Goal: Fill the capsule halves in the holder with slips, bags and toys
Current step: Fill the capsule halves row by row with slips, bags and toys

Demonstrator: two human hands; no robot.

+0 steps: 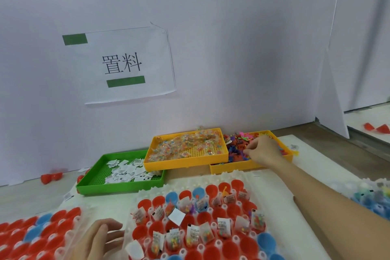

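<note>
A person's view looks down over a pale worktop set against a white wall, with a clear plastic holder as the central landmark. The holder is packed with red and blue capsule halves, open side up. Many of the halves near its middle already hold white paper slips and small clear bags of coloured beads; one orange toy stands in a half near the holder's far edge.

Beyond the holder sit three trays in a row. The green tray, far left of the holder, holds loose white slips. The middle yellow tray holds clear bead bags and overlaps its neighbours. The right yellow tray holds a heap of small colourful toys.

The right hand reaches out past the holder's far edge, forearm fully extended over the holder's right side, wrist bent slightly down into the toy tray. Its fingers are pinched together among the toys; what they grip, if anything, cannot be made out.

The left hand lies flat at the holder's near left edge, fingers spread and relaxed, empty, resting against the plastic between this holder and a second holder of capsule halves to the left.
</note>
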